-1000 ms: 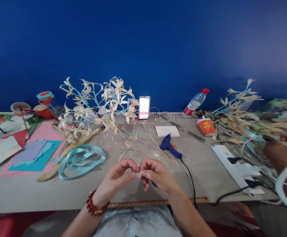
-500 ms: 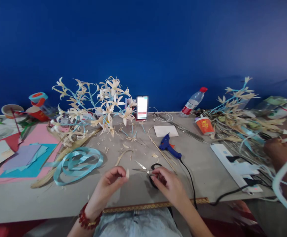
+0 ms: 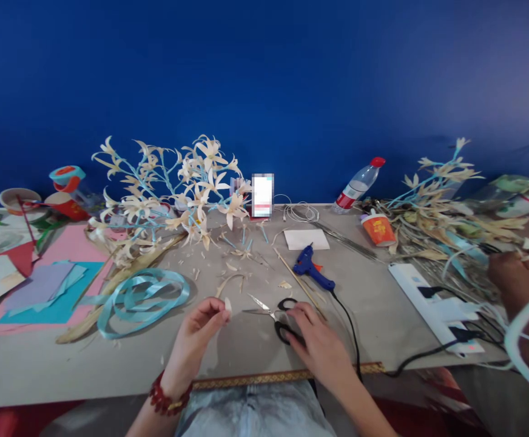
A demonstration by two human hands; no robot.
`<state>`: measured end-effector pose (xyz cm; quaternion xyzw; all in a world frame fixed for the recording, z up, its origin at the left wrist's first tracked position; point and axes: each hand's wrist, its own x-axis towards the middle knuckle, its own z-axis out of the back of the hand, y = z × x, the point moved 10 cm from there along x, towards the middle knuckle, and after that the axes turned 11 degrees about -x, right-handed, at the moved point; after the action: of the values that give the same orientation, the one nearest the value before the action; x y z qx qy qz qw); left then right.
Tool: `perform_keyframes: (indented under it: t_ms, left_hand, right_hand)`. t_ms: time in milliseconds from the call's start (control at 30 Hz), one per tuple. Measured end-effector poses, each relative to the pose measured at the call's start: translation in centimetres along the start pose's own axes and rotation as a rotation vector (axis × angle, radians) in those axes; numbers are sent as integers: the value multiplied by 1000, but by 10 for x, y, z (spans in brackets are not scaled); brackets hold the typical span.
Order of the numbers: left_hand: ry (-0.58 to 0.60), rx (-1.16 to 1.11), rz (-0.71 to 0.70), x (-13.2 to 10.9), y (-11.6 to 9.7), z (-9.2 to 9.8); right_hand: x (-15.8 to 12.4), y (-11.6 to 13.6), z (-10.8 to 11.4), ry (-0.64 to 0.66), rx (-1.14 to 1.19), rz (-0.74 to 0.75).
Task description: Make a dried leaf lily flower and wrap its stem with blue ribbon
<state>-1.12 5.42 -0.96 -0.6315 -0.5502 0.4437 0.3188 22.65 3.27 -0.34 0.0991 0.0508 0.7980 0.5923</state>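
My left hand (image 3: 199, 331) is closed in a pinch on a small pale petal piece (image 3: 228, 308), held upright above the table by thumb and fingertips. The black-handled scissors (image 3: 271, 314) lie on the table with their blades apart, pointing left. Over the scissors' handles is my right hand (image 3: 318, 337), fingers and thumb spread apart at the finger loops; the contact is partly hidden. Beyond the scissors, a blue hot glue gun (image 3: 312, 270) rests on its side. Pale scraps (image 3: 231, 267) are scattered in front of my hands.
Pale flowers on blue stems (image 3: 168, 182) stand back left, behind a coil of light-blue ribbon (image 3: 144, 303). Coloured paper (image 3: 50, 297) lies far left. A white power strip (image 3: 432, 309), a tilted bottle (image 3: 359, 185) and an orange cup (image 3: 378, 229) are rightward. Another person's hands (image 3: 519, 273) work far right.
My left hand has shifted slightly left and up with the petal piece. My right hand has spread its fingers and moved over the handles. The scissors have stayed in place.
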Motion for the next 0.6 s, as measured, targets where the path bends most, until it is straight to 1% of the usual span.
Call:
perform_keyframes:
  t_ms: [100,267,400,500,533,600]
  left_hand:
    - [-10,-1,-1,0,0,1]
    - [-21,-19,-1,2,0,1]
    - [6,-51,-1,2,-1,-4]
    - [13,-66,-1,1,-2,-6]
    - [12,-72,-3,1,-2,-7]
    - [8,-84,-13,0,-3,-8]
  right_hand:
    - [2,1,0,-12,7,33]
    - [3,-1,-7,95,24,26]
    - [2,-7,-4,152,96,-8]
    - [-1,-18,-6,187,279,-71]
    - [-3,-21,-10,217,386,-101]
    - [-7,-19,-24,303,680,-173]
